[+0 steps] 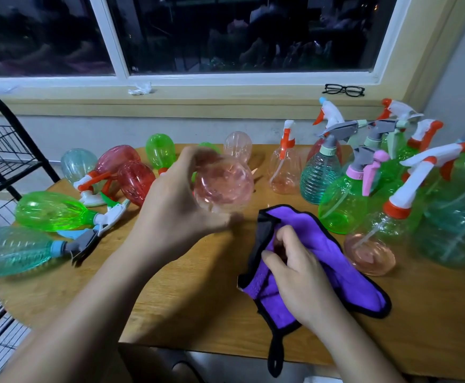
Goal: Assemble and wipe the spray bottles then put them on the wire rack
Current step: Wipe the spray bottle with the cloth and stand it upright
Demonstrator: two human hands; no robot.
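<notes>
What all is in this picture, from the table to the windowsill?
pink bottle: one, clear pale pink, held above the table.
purple cloth: one, purple with black edging, on the table.
lying bottles: about eight, green, teal, red, pink, table's left half.
standing bottles: crowded group, count unclear, mixed colours with trigger heads, table's right.
table: one, wooden.
wire rack: one, black, far left.
glasses: one pair, black, windowsill.
tissue: one, white, crumpled, windowsill.
left hand: grips the pink bottle.
right hand: pinches the purple cloth.
</notes>
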